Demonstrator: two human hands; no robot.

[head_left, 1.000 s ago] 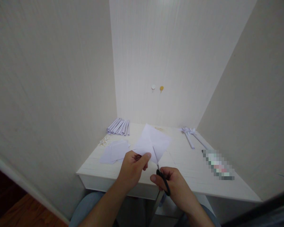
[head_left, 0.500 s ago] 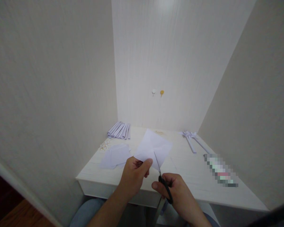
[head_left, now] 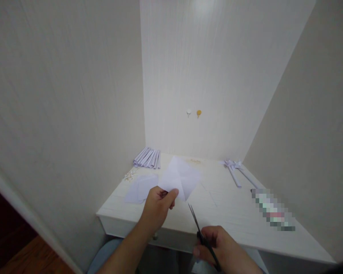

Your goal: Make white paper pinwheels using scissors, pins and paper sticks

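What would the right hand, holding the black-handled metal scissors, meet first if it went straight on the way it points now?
Probably the creased white paper sheet held by the left hand: the scissors in the right hand point toward its near corner. Depth is unclear from one view.

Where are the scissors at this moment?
In the head view, the scissors are in the right hand, low and right of centre, their tips apart from the paper sheet that the left hand holds.
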